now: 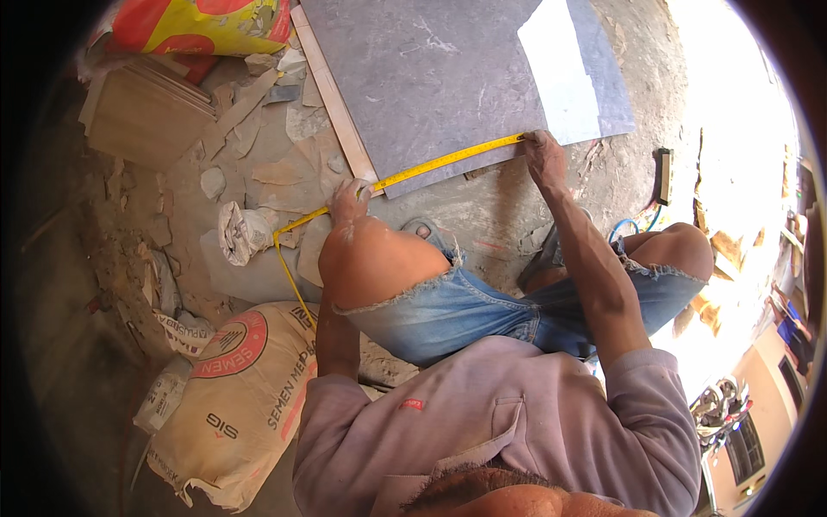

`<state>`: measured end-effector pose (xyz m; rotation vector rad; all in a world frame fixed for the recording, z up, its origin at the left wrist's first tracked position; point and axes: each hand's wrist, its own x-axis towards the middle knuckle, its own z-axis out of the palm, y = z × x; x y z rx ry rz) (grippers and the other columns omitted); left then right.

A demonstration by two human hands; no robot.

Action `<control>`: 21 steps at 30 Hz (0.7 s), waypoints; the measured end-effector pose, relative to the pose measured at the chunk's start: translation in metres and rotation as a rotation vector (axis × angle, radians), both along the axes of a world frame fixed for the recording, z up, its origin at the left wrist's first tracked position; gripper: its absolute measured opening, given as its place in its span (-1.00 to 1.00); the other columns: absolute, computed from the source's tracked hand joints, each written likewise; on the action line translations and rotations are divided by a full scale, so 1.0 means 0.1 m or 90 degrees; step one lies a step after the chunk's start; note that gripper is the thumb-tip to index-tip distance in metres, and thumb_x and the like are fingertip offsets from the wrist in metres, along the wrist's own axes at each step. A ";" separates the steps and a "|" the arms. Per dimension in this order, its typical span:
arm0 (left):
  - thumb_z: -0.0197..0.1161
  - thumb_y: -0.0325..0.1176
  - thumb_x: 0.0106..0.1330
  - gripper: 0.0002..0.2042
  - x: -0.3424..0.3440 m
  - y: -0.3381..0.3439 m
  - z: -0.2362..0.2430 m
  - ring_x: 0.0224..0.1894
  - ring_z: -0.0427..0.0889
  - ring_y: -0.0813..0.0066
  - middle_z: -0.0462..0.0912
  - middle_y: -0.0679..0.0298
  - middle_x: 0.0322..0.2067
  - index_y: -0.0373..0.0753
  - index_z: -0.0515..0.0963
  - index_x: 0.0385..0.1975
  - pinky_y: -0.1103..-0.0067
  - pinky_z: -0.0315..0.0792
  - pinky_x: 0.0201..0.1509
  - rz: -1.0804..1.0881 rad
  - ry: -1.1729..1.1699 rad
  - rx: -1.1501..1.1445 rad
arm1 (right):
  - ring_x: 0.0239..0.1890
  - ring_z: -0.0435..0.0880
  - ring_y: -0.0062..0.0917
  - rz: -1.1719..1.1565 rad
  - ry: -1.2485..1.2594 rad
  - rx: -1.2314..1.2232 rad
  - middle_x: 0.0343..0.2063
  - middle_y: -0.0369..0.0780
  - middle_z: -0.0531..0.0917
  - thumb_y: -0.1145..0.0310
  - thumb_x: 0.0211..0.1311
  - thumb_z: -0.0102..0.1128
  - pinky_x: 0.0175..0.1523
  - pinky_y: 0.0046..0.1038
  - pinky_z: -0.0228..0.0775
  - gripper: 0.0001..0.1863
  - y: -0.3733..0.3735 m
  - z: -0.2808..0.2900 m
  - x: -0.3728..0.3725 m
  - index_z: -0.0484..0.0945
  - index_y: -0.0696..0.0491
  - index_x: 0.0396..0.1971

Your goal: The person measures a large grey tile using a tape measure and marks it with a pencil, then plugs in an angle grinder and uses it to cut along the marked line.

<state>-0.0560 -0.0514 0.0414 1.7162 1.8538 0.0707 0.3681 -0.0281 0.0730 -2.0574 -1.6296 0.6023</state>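
Note:
A yellow measuring tape point(448, 157) stretches along the near edge of a large grey slab point(431, 73). My right hand point(543, 155) pinches the tape at the slab's edge, near its pale, lighter patch point(556, 60). My left hand point(353, 195) grips the tape by the slab's near left corner, beside my bare knee. From there the tape bends and trails loosely down to a paper cement sack point(224, 405) at my lower left. A pale board strip point(327, 99) runs along the slab's left side.
Stacked tiles point(142, 112) and a red-yellow bag point(202, 21) lie at upper left, among broken pieces point(263, 172). A crumpled white bag point(241, 233) sits left of my knee. A dark bar point(663, 177) with a blue hose point(622, 227) lies beyond my right knee.

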 end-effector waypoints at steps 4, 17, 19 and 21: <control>0.25 -0.08 0.19 -0.79 -0.09 -0.04 -0.02 -0.07 0.50 0.19 0.55 0.30 -0.25 0.01 0.56 -0.28 0.20 0.26 -0.02 0.013 -0.002 0.022 | -0.23 0.59 -0.13 -0.004 0.058 -0.008 -0.34 -0.07 0.61 0.41 0.16 0.10 -0.12 -0.24 0.41 -0.86 0.05 0.03 -0.10 0.59 0.08 -0.32; 0.23 -0.03 0.18 -0.71 -0.01 0.07 -0.03 -0.06 0.51 0.07 0.56 0.20 -0.16 -0.04 0.56 -0.21 0.16 0.32 -0.02 0.012 -0.008 -0.072 | -0.22 0.63 -0.19 0.056 -0.004 -0.011 -0.31 -0.11 0.63 0.36 0.20 0.13 -0.12 -0.29 0.45 -0.81 0.00 0.00 -0.04 0.62 0.06 -0.24; 0.22 -0.03 0.18 -0.72 0.03 0.10 0.00 -0.05 0.50 0.07 0.57 0.19 -0.16 -0.03 0.56 -0.22 0.16 0.32 0.00 0.007 -0.017 -0.108 | -0.23 0.63 -0.19 0.057 -0.016 -0.032 -0.32 -0.11 0.63 0.36 0.20 0.13 -0.13 -0.29 0.45 -0.81 -0.02 -0.01 -0.02 0.63 0.05 -0.24; 0.22 -0.04 0.19 -0.73 0.04 0.12 0.00 -0.05 0.49 0.08 0.58 0.20 -0.20 -0.02 0.57 -0.23 0.15 0.31 0.01 -0.016 0.040 -0.085 | -0.21 0.59 -0.14 0.060 0.054 -0.013 -0.31 -0.10 0.62 0.40 0.15 0.14 -0.09 -0.23 0.41 -0.84 -0.02 0.00 -0.04 0.63 0.02 -0.29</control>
